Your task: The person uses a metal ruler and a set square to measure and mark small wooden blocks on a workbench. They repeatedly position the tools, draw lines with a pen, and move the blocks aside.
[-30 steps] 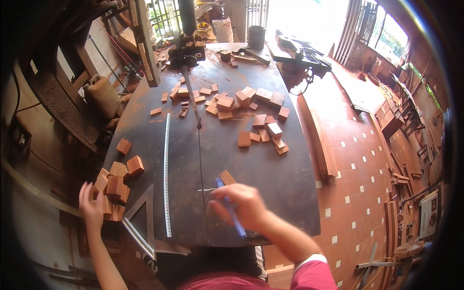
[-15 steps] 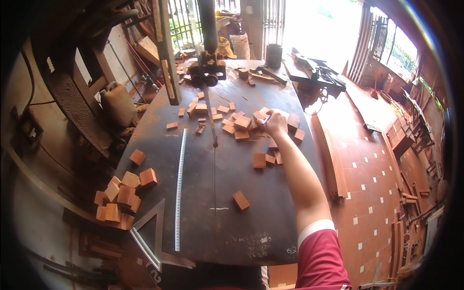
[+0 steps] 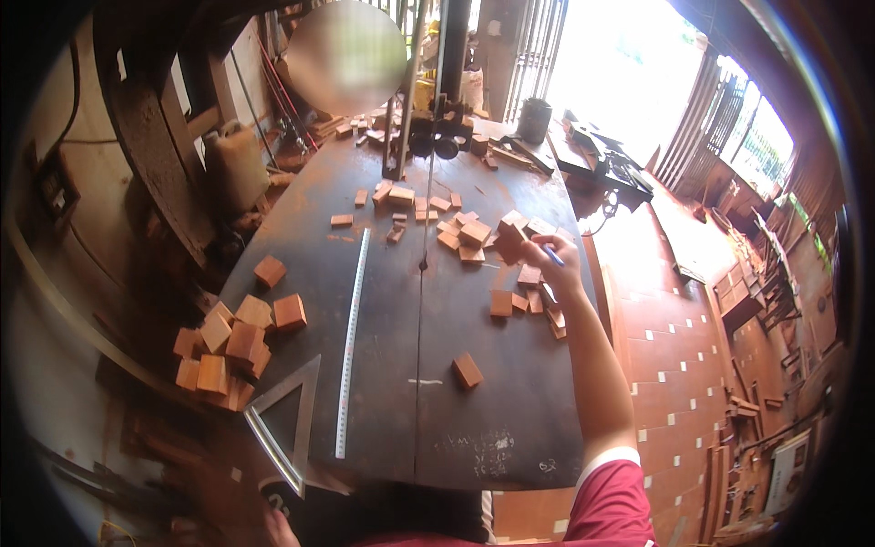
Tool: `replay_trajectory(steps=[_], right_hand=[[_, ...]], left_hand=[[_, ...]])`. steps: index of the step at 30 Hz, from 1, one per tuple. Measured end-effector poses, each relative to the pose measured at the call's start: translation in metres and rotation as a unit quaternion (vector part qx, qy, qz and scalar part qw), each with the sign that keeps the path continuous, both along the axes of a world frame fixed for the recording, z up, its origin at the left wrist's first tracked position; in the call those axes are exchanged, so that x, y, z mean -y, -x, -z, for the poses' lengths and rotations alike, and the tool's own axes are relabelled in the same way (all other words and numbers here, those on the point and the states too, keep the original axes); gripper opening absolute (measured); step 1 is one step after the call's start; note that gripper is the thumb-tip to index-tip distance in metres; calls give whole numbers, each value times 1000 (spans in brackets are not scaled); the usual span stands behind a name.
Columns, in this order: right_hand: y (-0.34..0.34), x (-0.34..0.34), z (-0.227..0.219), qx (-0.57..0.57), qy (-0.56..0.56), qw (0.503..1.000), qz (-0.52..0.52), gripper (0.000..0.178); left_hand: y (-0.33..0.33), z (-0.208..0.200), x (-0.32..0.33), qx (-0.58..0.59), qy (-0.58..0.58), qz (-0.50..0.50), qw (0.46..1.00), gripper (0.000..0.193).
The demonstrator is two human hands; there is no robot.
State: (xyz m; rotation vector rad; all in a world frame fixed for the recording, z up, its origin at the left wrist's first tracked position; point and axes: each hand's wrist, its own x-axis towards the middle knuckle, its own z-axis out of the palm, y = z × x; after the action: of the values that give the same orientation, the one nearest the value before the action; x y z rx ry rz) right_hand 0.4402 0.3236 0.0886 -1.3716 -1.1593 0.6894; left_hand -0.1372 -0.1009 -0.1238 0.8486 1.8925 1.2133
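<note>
Two things at one right hand (image 3: 565, 266): a blue pen (image 3: 553, 256) and a wooden block (image 3: 512, 244)

Out on the far right of the surface (image 3: 387, 365), the right hand is closed around the pen, and a block sits right at its fingertips. That block is dark and a little smeared, so call it pinched, most likely, rather than certain. It is over the near edge of the scattered blocks (image 3: 474, 233). The left hand (image 3: 281, 529) peeks in at the bottom edge, and whether it grips anything I cannot tell.

Handling, then: these blocks should be light, rigid and hard to hurt, dry enough not to slip, though a film of dust could cost some grip. Two opposite flat faces look the best hold, thumb on one, fingers on the other, clear of the corners.

Now the materials! Reddish-brown wood, squared edges, flat faces; paler faces in the heaped pile (image 3: 244, 342) on the left, one lone block (image 3: 468, 370) tilted near the slit (image 3: 418, 365). The surface is dark, smooth, metal-looking, brushed with orange sawdust (image 3: 314, 196). A thin white measuring strip (image 3: 354, 342) runs lengthwise, and beside it lies a stiff metal triangle (image 3: 305, 401), open in the middle.
</note>
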Motion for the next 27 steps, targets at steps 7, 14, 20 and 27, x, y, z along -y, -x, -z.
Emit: replay_trajectory(steps=[7,14,20,27], right_hand=[[81,138,6,-70,162,954,-242,25],[171,170,22,182,164,867,-435,22],[195,171,31,236,63,895,-373,44],[185,192,25,265,35,869,-417,65]], left_hand=[[1,-44,-65,219,-29,65,973,74],[-22,-55,-102,437,-67,104,891,63],[-28,-57,-107,315,-42,126,940,48],[-75,-131,-105,-177,-115,-16,977,30]])
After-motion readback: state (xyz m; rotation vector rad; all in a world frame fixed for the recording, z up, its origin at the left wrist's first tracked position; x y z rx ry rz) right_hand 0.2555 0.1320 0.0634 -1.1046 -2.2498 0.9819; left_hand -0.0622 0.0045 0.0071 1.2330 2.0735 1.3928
